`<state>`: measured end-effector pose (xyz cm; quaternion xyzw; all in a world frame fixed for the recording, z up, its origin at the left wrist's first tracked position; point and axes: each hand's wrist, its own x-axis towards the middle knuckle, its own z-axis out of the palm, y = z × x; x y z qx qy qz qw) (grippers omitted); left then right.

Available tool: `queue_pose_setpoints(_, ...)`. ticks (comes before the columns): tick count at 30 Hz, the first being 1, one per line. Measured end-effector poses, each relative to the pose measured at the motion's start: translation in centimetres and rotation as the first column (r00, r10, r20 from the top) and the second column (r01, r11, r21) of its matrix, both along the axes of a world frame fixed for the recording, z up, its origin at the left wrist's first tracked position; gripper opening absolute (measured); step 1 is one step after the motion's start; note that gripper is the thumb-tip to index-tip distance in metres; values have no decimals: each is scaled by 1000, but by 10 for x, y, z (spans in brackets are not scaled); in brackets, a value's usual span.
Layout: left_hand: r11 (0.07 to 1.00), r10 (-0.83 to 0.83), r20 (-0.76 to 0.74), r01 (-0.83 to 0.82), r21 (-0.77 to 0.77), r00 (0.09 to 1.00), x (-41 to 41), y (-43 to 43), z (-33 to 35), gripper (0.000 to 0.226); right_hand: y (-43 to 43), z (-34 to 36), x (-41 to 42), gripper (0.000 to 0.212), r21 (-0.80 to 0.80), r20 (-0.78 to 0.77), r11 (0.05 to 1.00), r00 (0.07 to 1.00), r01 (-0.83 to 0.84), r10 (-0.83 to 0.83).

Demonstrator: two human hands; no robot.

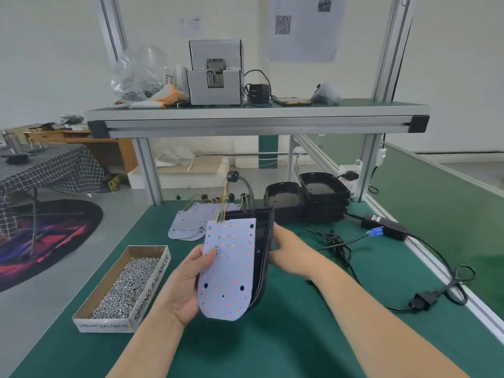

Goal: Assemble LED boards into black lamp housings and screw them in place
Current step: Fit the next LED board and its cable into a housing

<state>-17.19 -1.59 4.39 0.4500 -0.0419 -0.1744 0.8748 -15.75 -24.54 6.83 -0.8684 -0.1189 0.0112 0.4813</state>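
Over the tabletop [272, 339] my left hand [182, 285] grips an LED board [229, 268], right hand [289, 249] the housing [262, 257]; not seated or screwed yet.

We stand at a workbench [272, 342] topped with a dark green mat and framed in aluminium posts [392, 50]. The posts carry an upper shelf [256, 124] with black end caps across our view. A green side panel [436, 208] runs along the bench's right edge. Behind it we see a plain white wall [450, 64] with a large printed sheet [302, 36] bearing a QR code and a smaller sheet [191, 24] to its left. The floor [54, 309] is smooth grey. On it to our left lies a round dark rug [54, 236] patterned in red and blue. Beyond it are a table under a dark checked cloth [54, 170] and a wooden desk [120, 154]. The light is soft and even.
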Motion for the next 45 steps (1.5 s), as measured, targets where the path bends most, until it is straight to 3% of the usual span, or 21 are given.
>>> queue_pose_setpoints(2, 1000, 14, 2, -14, -2, 1000, -2, -1, 1, 13, 16, -6, 2, 34, 144, -18, 988, 998, 61, -59)
queue_pose_setpoints(3, 1000, 19, 8, -19, -7, 1000, -3, 1, 2, 15, 18, -10, 3, 22, 79, 27, 990, 992, 118, -120)
queue_pose_setpoints(4, 1000, 26, 16, -26, -12, 1000, -3, 3, 4, 15, 15, -14, 4, 18, -87, 87, 985, 986, 151, -143)
queue_pose_setpoints(5, 999, 37, 27, -36, -15, 999, -4, 6, 6, 16, 10, -19, 5, 24, -321, 149, 934, 982, 156, -113)
queue_pose_setpoints(7, 998, 66, 47, -66, -2, 997, -3, 13, 9, 15, 0, -26, 4, 36, -706, 187, 688, 981, 168, -48)
queue_pose_setpoints(9, 997, 72, 42, -73, 24, 997, -5, 16, 10, 9, -7, -30, 4, 47, -847, 142, 511, 989, 147, -49)
queue_pose_setpoints(12, 999, 36, 9, -36, 23, 999, -7, 17, 2, 12, -10, -26, 9, 50, -914, 36, 404, 999, 36, -8)
queue_pose_setpoints(13, 1000, 22, -1, -22, 22, 1000, -8, 17, 0, 13, -11, -22, 10, 54, -916, 8, 401, 1000, 2, 12)
queue_pose_setpoints(14, 1000, 12, -4, -12, 25, 1000, -8, 18, -3, 13, -13, -15, 9, 60, -875, -9, 483, 1000, -18, 21)
queue_pose_setpoints(15, 999, 7, -4, -7, 34, 1000, -8, 20, -5, 12, -15, -6, 8, 65, -778, 6, 628, 1000, -1, 9)
queue_pose_setpoints(17, 999, 10, -6, -9, 54, 1000, -7, 25, -9, 10, -19, 18, 6, 62, -313, 94, 940, 989, 139, -115)
queue_pose_setpoints(19, 999, 8, -6, -8, 52, 1000, -6, 28, -13, 19, -17, 44, 0, 39, 133, 126, 982, 981, 134, -151)
queue_pose_setpoints(20, 999, 3, -7, -3, 40, 1000, -5, 28, -15, 25, -13, 54, -2, 26, 149, 148, 985, 982, 92, -114)
queue_pose_setpoints(23, 999, -35, -13, 35, -2, 999, -3, 26, -18, 37, 6, 66, -6, 19, -201, 333, 976, 943, 85, -14)
queue_pose_setpoints(25, 998, -52, -19, 52, -34, 998, 0, 24, -16, 36, 14, 67, -6, 20, -277, 365, 958, 930, 75, 33)
queue_pose_setpoints(29, 999, -20, -30, 18, -48, 999, 5, 24, -14, 31, 19, 60, -4, 26, -417, 211, 909, 973, -1, 97)
queue_pose_setpoints(33, 1000, -1, -15, 0, -7, 1000, 6, 21, -15, 32, 28, 47, 0, 16, -582, 281, 806, 957, 108, 75)
queue_pose_setpoints(37, 1000, 13, -7, -13, 28, 1000, 4, 20, -17, 23, 28, 42, -1, 20, -604, 244, 795, 964, 65, 107)
queue_pose_setpoints(40, 999, 4, 2, -5, 49, 1000, 2, 20, -18, 28, 31, 37, -1, 21, -647, 378, 739, 921, 188, 97)
queue_pose_setpoints(43, 998, -13, 2, 13, 58, 1000, 1, 18, -19, 36, 34, 35, -2, 8, -692, 474, 666, 871, 277, 131)
queue_pose_setpoints(45, 998, -32, -4, 32, 56, 999, 1, 19, -21, 36, 30, 32, 1, 3, -657, 490, 694, 866, 294, 96)
